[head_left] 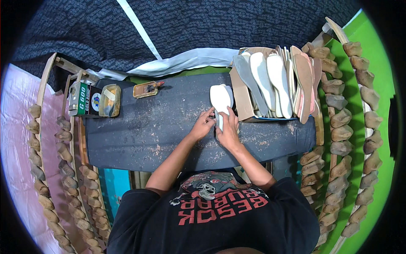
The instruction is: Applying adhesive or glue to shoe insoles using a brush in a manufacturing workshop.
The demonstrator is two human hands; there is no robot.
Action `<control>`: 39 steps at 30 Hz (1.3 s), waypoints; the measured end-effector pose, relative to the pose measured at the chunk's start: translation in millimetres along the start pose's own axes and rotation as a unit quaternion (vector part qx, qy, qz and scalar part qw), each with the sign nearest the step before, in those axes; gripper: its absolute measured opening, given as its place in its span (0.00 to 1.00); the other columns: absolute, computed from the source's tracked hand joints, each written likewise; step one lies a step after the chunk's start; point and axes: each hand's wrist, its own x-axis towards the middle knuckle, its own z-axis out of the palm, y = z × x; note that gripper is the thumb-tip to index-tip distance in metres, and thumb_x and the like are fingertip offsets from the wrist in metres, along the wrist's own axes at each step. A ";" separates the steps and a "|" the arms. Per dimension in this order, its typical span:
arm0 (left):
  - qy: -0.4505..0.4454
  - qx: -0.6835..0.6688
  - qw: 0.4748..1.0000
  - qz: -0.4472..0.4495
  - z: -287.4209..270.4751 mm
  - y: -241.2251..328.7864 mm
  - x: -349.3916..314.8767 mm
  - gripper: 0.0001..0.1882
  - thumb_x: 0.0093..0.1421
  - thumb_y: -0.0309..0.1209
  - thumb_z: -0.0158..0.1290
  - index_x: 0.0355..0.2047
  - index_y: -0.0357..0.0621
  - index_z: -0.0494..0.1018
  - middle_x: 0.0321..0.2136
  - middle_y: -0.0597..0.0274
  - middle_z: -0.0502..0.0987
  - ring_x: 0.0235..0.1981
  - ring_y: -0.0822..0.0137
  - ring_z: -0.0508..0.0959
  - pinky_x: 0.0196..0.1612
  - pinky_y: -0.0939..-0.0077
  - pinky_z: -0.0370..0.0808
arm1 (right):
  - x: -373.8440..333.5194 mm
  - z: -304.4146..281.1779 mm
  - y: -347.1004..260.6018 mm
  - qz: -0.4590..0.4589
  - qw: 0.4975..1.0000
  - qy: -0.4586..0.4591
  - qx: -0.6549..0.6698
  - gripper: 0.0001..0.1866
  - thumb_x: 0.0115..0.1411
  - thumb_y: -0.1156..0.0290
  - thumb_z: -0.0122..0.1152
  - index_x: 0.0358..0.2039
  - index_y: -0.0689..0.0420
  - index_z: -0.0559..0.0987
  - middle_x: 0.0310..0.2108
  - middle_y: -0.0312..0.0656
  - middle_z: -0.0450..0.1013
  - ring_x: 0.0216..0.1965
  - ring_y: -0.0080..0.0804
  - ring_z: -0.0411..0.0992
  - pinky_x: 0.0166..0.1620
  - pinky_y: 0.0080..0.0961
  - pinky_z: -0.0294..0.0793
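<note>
Near the middle of the dark table, a white shoe insole points its broad end away from me. A grey layer shows along its right edge, apparently another insole beneath it. My left hand has its fingers closed at the insole's left edge, close to the narrow part. Lying over the narrow part, my right hand grips it with fingers on top and thumb at the side. Both hands cover much of the heel end. Just to the right, a cardboard box holds several white, grey and brown insoles standing on end.
A green and black can stands at the table's left end beside a yellowish container. A shallow tray with a brush lies farther back. Wooden shoe lasts line racks on both sides. Scraps litter the table cover.
</note>
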 end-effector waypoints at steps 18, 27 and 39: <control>-0.090 -0.374 0.923 0.012 -69.3 49.9 -45.6 0.35 0.74 0.51 0.41 0.72 0.39 0.54 0.64 0.48 0.69 0.59 0.57 0.75 0.62 0.56 0.76 | -20.8 37.2 -95.7 0.012 0.827 0.001 0.561 0.25 0.61 0.85 0.49 0.59 0.62 0.65 0.56 0.46 0.69 0.57 0.31 0.71 0.57 0.27 0.73; -0.026 -0.411 0.911 0.014 -142.9 39.2 -96.3 0.31 0.76 0.51 0.36 0.68 0.40 0.59 0.62 0.51 0.71 0.56 0.56 0.78 0.54 0.59 0.81 | -13.1 94.3 -116.0 0.148 0.908 -0.010 0.393 0.13 0.68 0.69 0.62 0.49 0.60 0.74 0.32 0.31 0.73 0.33 0.17 0.69 0.40 0.18 0.70; -0.078 -0.472 0.878 -0.014 -168.1 17.5 -121.0 0.41 0.72 0.62 0.23 0.67 0.44 0.63 0.59 0.53 0.74 0.45 0.57 0.81 0.44 0.55 0.84 | 50.5 119.0 -128.3 0.117 0.925 -0.013 0.361 0.26 0.61 0.72 0.67 0.57 0.62 0.70 0.45 0.41 0.69 0.33 0.25 0.73 0.38 0.23 0.76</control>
